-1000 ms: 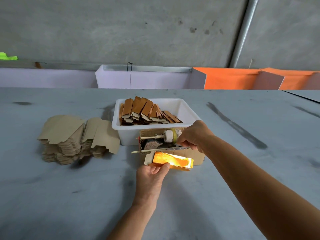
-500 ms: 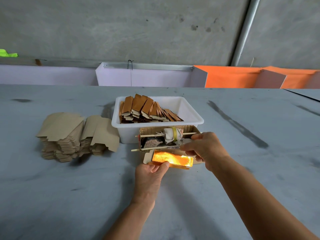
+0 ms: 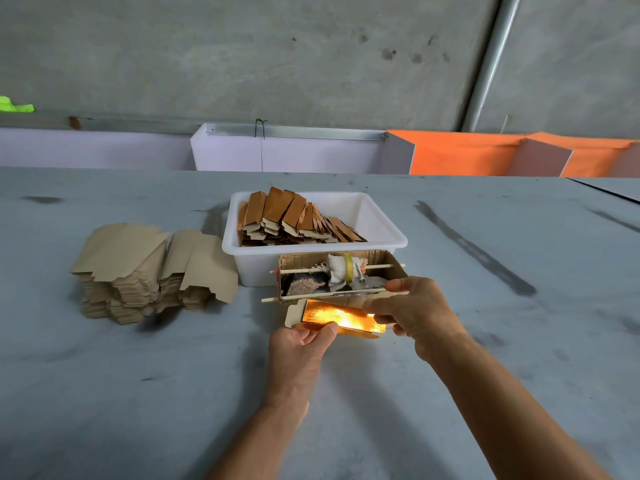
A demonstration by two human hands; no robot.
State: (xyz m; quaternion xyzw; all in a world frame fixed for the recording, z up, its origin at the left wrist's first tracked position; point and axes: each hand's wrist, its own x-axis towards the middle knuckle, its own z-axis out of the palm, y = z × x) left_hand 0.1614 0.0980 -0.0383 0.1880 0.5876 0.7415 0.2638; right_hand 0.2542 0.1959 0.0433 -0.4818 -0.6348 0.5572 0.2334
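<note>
While we are holding the gold-foil card (image 3: 341, 317) low over the counter (image 3: 138, 393), just in front of the cardboard tray (image 3: 388, 263), we are listing the items as follows.

Item 1, left hand (image 3: 298, 351): we are gripping the card's near left edge, the thumb lying on top and the other fingers (image 3: 306, 337) curling underneath.

Item 2, right hand (image 3: 415, 317): we are pinching the card's right end, the fingers half curled; the forefinger is reaching out straight along the tray's front stick (image 3: 311, 295). Glare on the foil is hiding the exact contact.

Item 3, gold-foil card: it is glowing orange, tilting slightly, with a pale flap sticking out at its left end.

Item 4, cardboard tray: it is sitting against the white tub (image 3: 394, 233) and carrying a rag bundle (image 3: 341, 268) threaded on a second stick.

Item 5, white tub: it is holding a leaning row of folded brown pieces (image 3: 294, 220) in its left half.

Item 6, flat kraft blanks (image 3: 149, 268): they are lying in a loose stack on the counter, left of the tub.
</note>
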